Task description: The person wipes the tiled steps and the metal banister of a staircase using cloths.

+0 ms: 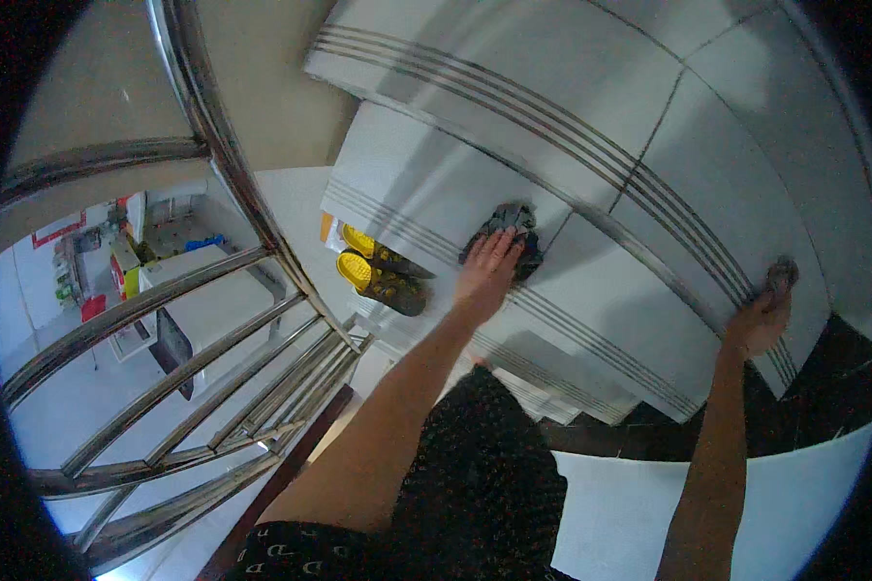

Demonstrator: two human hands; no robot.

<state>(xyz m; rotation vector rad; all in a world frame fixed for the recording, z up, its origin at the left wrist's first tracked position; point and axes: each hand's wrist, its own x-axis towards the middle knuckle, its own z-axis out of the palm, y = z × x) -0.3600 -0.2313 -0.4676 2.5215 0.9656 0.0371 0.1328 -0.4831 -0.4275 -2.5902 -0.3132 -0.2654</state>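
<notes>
My left hand presses a crumpled dark grey cloth onto a white tiled stair tread, its fingers spread over the cloth. To the right, my right hand is at the grooved edge of the step above, near the dark skirting. A small dark greyish thing, perhaps another cloth, shows at its fingertips; how it is held is unclear. A pair of dark shoes with yellow insoles lies on the left end of a stair, left of my left hand.
A metal tube railing runs along the left. Beyond it, lower down, are a white table and assorted boxes. Dark skirting tiles edge the stairs at the right, beside a white wall. More steps descend beneath me.
</notes>
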